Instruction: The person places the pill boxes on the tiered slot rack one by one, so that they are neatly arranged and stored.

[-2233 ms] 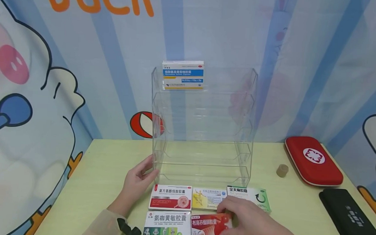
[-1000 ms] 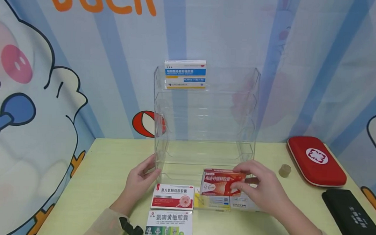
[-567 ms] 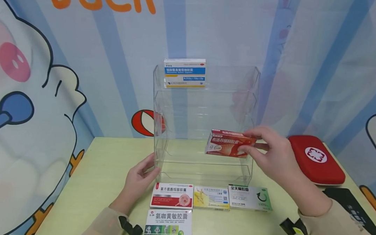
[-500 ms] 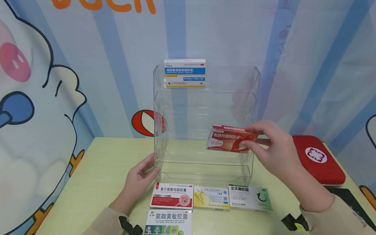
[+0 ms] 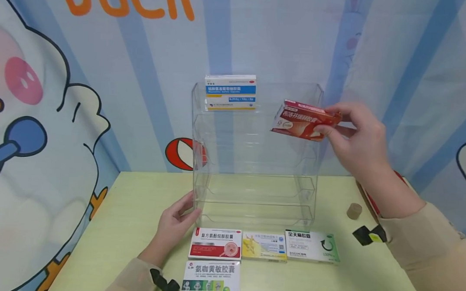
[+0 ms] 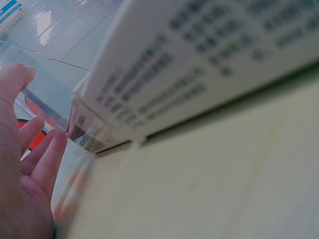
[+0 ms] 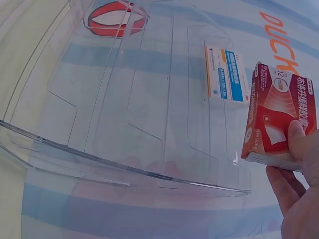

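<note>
My right hand (image 5: 363,144) grips a red medicine box (image 5: 301,120) by its right end, thumb in front and fingers behind. The box is held tilted, up by the right side of the clear tiered display rack (image 5: 254,203). In the right wrist view, the red box (image 7: 279,114) stands apart from the white-and-blue medicine box (image 7: 228,74), which sits in the rack's top tier at the left. Low on the rack's left side, my left hand (image 5: 175,221) holds its edge between thumb and fingers. The left wrist view shows that hand (image 6: 30,164) at the rack's side.
In front of the rack lie a red-and-white box (image 5: 215,243), a yellow-and-white box (image 5: 264,246) and a green-and-white box (image 5: 312,246). A white-and-green box (image 5: 210,280) lies nearer. A small brown cylinder (image 5: 354,211) stands right of the rack; my forearm mostly hides a red case (image 5: 371,201).
My right hand has picked the red medicine box up from the table and raised it past the lower tiers to near the top of the rack. The left hand has stayed at the rack's side.
</note>
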Available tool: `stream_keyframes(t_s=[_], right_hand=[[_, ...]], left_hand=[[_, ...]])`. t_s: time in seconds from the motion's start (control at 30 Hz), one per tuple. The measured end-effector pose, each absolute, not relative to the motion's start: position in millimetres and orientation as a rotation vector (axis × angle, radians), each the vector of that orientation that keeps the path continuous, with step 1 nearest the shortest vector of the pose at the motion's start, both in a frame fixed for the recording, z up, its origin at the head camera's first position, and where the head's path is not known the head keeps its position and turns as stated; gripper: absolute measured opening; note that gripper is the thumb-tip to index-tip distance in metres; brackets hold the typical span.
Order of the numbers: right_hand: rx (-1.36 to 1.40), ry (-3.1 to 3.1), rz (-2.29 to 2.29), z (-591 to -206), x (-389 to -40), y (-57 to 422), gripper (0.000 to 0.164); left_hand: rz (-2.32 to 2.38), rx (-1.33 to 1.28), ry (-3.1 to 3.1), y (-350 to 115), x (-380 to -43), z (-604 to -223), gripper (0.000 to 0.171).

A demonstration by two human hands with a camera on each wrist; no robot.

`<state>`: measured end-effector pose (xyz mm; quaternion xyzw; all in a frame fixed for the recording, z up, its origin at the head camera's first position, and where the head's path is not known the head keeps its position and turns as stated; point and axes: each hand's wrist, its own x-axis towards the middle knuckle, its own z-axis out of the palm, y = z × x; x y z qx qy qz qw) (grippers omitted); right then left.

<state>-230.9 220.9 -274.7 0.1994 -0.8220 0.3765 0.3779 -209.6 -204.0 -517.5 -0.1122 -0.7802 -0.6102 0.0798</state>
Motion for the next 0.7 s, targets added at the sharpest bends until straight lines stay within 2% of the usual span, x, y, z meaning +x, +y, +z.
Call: stream_keyframes(t_s=[0.7], right_hand=[[0.295,-2.05,0.985,-227.3,-277.6,204.6,0.039]], left_hand=[[-1.819,-0.287,-2.374,-201.5,-207.7,-516.3,0.061]])
